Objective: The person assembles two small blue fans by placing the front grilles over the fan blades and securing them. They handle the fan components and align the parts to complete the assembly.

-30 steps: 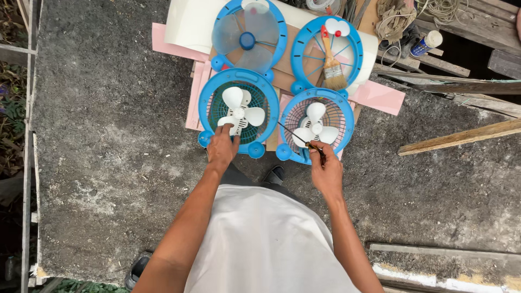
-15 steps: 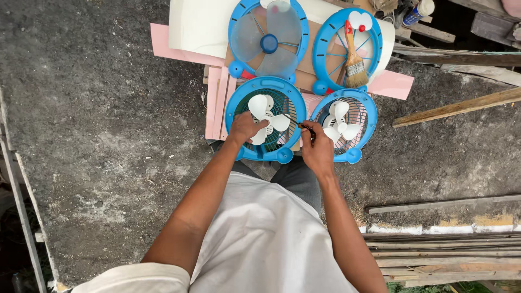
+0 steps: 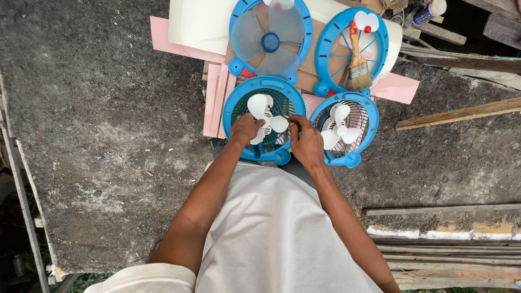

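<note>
**Now both hands on the near-left fan**

Right now my left hand [image 3: 245, 129] rests on the white three-bladed plastic propeller [image 3: 266, 113] of the round blue plastic fan frame with the dark grille [image 3: 239, 100], fingers curled against a blade. My right hand [image 3: 305, 142] sits at that frame's right rim, fingers pinched shut on a thin dark tool [image 3: 290, 120] whose tip points at the propeller's hub. That fan lies flat on pink boards [image 3: 217, 103] on the rough grey concrete floor [image 3: 108, 108], just in front of me. Just beside it on the right lies a second blue fan with white blades [image 3: 343, 129]. Beyond them, two more blue round frames; a wooden-handled paintbrush [image 3: 357, 62] lies across the right one.
</note>
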